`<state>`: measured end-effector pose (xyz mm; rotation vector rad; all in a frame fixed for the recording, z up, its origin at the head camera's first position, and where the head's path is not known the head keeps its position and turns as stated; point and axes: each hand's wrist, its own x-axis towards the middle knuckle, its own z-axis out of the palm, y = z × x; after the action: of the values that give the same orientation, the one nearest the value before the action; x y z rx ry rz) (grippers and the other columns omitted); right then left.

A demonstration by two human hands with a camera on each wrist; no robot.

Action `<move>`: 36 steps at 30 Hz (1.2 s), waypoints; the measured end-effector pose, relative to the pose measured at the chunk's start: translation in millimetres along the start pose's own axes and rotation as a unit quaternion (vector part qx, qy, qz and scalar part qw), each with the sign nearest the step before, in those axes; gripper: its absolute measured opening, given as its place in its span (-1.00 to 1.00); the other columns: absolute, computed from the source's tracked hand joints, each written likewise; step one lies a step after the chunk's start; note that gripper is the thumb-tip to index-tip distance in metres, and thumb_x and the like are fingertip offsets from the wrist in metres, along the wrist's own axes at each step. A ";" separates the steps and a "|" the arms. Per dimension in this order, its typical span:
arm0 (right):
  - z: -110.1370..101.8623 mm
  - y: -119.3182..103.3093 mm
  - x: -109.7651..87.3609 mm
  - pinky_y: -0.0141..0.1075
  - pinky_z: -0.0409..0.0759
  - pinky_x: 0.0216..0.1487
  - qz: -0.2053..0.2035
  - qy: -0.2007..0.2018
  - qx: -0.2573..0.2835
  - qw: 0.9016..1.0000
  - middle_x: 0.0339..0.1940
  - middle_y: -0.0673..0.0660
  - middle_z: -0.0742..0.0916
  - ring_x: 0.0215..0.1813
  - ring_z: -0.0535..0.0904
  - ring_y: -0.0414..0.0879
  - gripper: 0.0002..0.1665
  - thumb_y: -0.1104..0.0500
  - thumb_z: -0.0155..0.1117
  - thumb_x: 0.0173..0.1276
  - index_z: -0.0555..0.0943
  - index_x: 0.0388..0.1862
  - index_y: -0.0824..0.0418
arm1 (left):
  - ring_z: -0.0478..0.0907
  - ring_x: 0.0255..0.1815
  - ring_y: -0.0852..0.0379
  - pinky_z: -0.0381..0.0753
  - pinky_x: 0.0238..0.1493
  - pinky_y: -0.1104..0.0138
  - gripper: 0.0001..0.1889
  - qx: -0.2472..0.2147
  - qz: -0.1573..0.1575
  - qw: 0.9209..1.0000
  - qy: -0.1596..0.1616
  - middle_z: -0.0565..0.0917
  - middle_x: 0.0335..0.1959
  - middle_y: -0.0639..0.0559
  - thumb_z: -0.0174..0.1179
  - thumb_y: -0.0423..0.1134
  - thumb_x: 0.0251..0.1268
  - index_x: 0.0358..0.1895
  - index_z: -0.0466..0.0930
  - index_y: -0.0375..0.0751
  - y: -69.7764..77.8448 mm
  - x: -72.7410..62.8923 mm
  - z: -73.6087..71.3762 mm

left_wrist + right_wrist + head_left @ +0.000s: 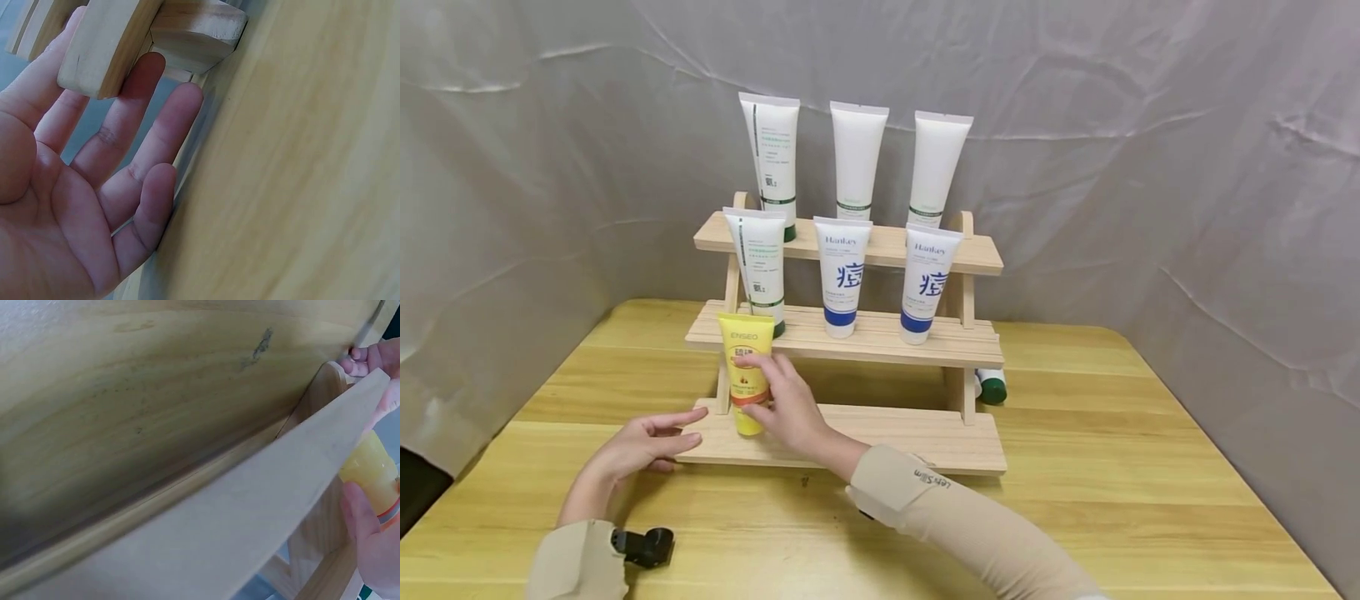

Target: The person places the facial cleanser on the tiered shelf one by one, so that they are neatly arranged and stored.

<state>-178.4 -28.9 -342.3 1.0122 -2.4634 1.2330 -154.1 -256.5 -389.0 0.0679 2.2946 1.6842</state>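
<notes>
My right hand (790, 412) holds a yellow squeeze tube (749, 335) between thumb and fingers. The tube stands upright, cap down, at the left end of the bottom shelf of a wooden three-tier display stand (887, 433). In the right wrist view, the thumb lies against the yellow tube (369, 469) near its cap end. My left hand (632, 450) is at the left end of that bottom shelf, its fingers extended. The left wrist view has the left hand (81, 194) palm in sight, fingers spread around the wooden board end (94, 56).
On the middle shelf stand a white green-banded tube (763, 258) and two white-and-blue tubes (844, 279). Three white green-banded tubes (857, 154) line the top shelf. Behind the stand's right side, a green-capped tube (992, 387) lies on the wooden table (1112, 467). Grey cloth (1075, 192) hangs behind.
</notes>
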 end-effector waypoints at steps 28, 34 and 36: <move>-1.7 10.5 -20.5 -0.56 0.43 -0.15 -0.114 0.005 -0.016 0.993 0.08 0.21 0.39 -0.04 0.46 -0.09 -0.64 0.35 0.32 0.08 0.44 -0.15 0.23 | 0.41 -0.16 0.18 0.51 -0.24 0.21 -0.58 0.000 -0.002 1.000 -0.003 0.07 0.29 -0.42 0.20 -0.14 0.15 0.13 0.47 0.04 2.1 0.9 0.2; -5.3 16.5 -22.9 -0.46 0.50 -0.16 -0.111 0.023 0.029 0.993 0.06 0.19 0.42 0.02 0.44 -0.08 -0.70 0.35 0.31 0.10 0.47 -0.17 0.26 | 0.41 -0.16 0.18 0.52 -0.24 0.21 -0.56 0.002 -0.004 1.000 -0.002 0.05 0.29 -0.43 0.20 -0.14 0.15 0.15 0.45 0.00 1.5 0.1 0.1; -7.6 18.4 -25.1 -0.45 0.50 -0.17 -0.103 0.022 0.035 0.994 0.04 0.18 0.44 0.03 0.44 -0.09 -0.69 0.34 0.29 0.11 0.46 -0.16 0.28 | 0.42 -0.17 0.19 0.52 -0.25 0.22 -0.56 0.002 -0.004 1.000 -0.001 0.06 0.29 -0.43 0.20 -0.14 0.15 0.15 0.45 0.00 1.1 -0.1 0.0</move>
<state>-172.8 -3.2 -360.6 1.2105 -2.2307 1.2675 -154.2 -256.1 -387.9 0.0613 2.2924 1.6754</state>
